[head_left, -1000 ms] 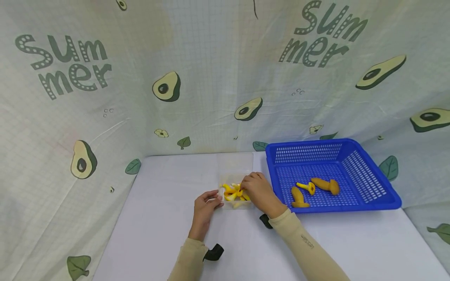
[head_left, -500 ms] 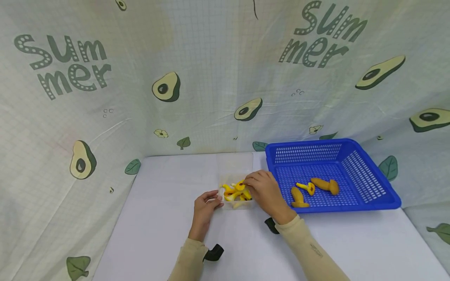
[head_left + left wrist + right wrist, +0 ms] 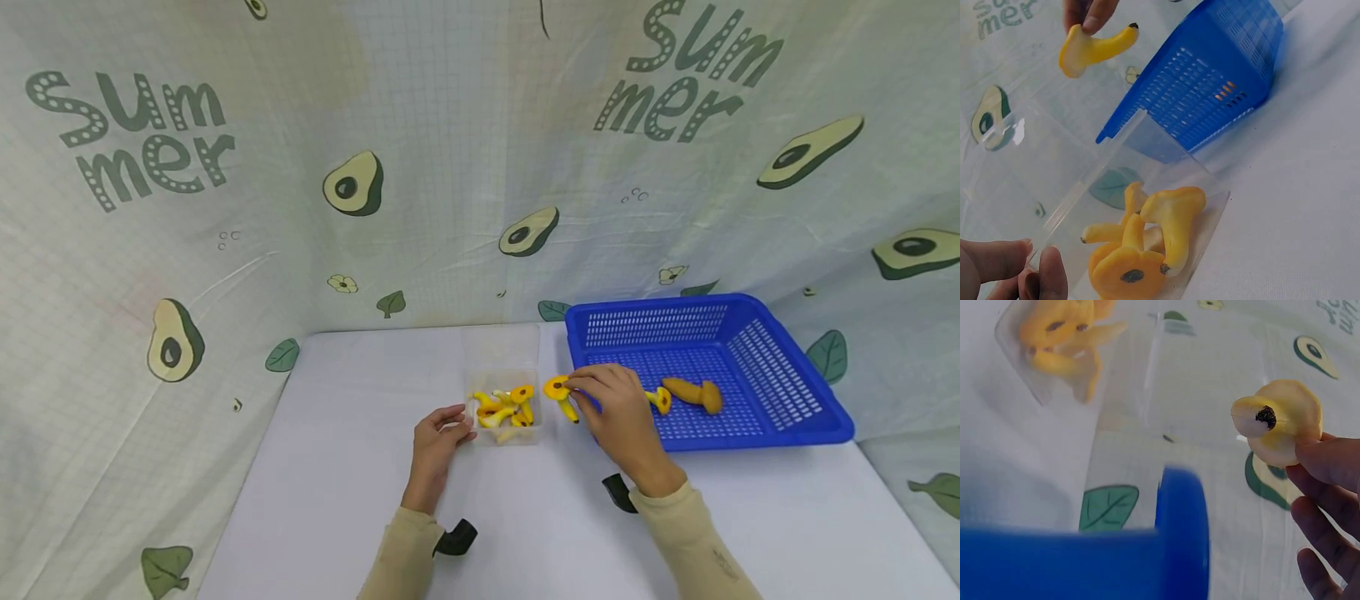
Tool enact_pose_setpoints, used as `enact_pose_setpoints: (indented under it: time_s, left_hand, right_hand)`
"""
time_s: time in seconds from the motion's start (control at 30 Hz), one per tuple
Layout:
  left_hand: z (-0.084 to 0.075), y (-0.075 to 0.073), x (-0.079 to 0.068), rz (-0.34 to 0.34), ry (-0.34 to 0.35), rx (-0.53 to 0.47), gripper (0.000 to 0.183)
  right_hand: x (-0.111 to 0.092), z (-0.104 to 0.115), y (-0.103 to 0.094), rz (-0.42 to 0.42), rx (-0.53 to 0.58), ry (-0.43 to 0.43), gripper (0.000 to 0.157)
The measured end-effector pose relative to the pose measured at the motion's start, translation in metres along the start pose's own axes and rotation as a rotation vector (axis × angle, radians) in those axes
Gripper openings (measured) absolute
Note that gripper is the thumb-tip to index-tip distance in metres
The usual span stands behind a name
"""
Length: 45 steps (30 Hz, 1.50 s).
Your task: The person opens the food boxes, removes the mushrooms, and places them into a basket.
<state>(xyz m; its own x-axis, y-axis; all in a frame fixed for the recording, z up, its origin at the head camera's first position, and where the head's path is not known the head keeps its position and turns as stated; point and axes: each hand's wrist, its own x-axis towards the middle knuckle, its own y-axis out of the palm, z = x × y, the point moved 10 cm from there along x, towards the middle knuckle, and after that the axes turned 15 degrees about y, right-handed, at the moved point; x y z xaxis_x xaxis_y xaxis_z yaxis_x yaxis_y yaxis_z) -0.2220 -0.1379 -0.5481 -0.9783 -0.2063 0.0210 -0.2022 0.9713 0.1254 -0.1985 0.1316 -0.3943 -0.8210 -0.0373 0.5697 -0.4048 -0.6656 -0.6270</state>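
My right hand (image 3: 626, 425) pinches a yellow toy mushroom (image 3: 557, 387) by its cap, between thumb and fingers. In the right wrist view, the dark stem end of that mushroom (image 3: 1266, 417) faces the camera. The mushroom is up in the air between a clear plastic box (image 3: 480, 379) and a blue basket (image 3: 712, 445). At the box's left wall, my left hand (image 3: 437, 454) grips the edge with thumb and fingertips. Several more yellow mushrooms (image 3: 1179, 228) lie piled inside the box, and its clear lid (image 3: 501, 346) stands open at the back.
In the basket lie another yellow mushroom (image 3: 660, 400) and a brown mushroom (image 3: 693, 393); my right hand and forearm cover part of its near left side. A patterned cloth (image 3: 435, 167) hangs behind the white table (image 3: 360, 417).
The right hand has lifted a yellow mushroom out of the box and carried it right, toward the basket. It now hides one brown mushroom there. The left hand has stayed at the box.
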Motion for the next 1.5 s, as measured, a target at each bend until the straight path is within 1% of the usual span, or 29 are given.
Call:
enact_pose_setpoints:
  time_s: [0.2, 0.37, 0.5, 0.67, 0.83, 1.0, 1.17, 1.3, 1.5]
  left_hand:
    - [0.001, 0.000, 0.001, -0.010, -0.005, 0.012, 0.037]
    - [0.001, 0.000, 0.001, -0.010, -0.009, 0.004, 0.038]
    - [0.002, -0.001, 0.000, -0.017, -0.018, 0.012, 0.037]
    - [0.002, -0.002, 0.000, -0.021, -0.014, 0.019, 0.035]
    - [0.001, -0.002, 0.001, -0.015, -0.010, 0.019, 0.035]
    - [0.002, -0.001, 0.002, -0.015, -0.017, 0.016, 0.036]
    - [0.000, -0.001, 0.001, -0.011, -0.015, 0.007, 0.037]
    - [-0.001, -0.001, 0.001, -0.008, -0.016, 0.006, 0.037]
    - [0.001, -0.001, 0.001, -0.012, -0.023, 0.023, 0.036]
  right_hand:
    - [-0.003, -0.017, -0.020, -0.034, -0.020, 0.033, 0.026]
    - [-0.006, -0.029, -0.038, -0.077, -0.020, 0.038, 0.029]
    - [-0.009, -0.040, -0.050, -0.092, -0.019, 0.048, 0.030]
    - [-0.011, -0.055, -0.062, -0.105, -0.074, 0.078, 0.029]
    - [-0.014, -0.070, -0.074, -0.119, -0.097, 0.125, 0.029]
    - [-0.018, -0.083, -0.081, -0.130, -0.119, 0.152, 0.029]
    - [-0.021, -0.091, -0.084, -0.137, -0.151, 0.158, 0.028]
    - [-0.023, -0.097, -0.086, -0.141, -0.175, 0.168, 0.029]
    - [-0.024, -0.102, -0.085, -0.123, -0.182, 0.203, 0.026]
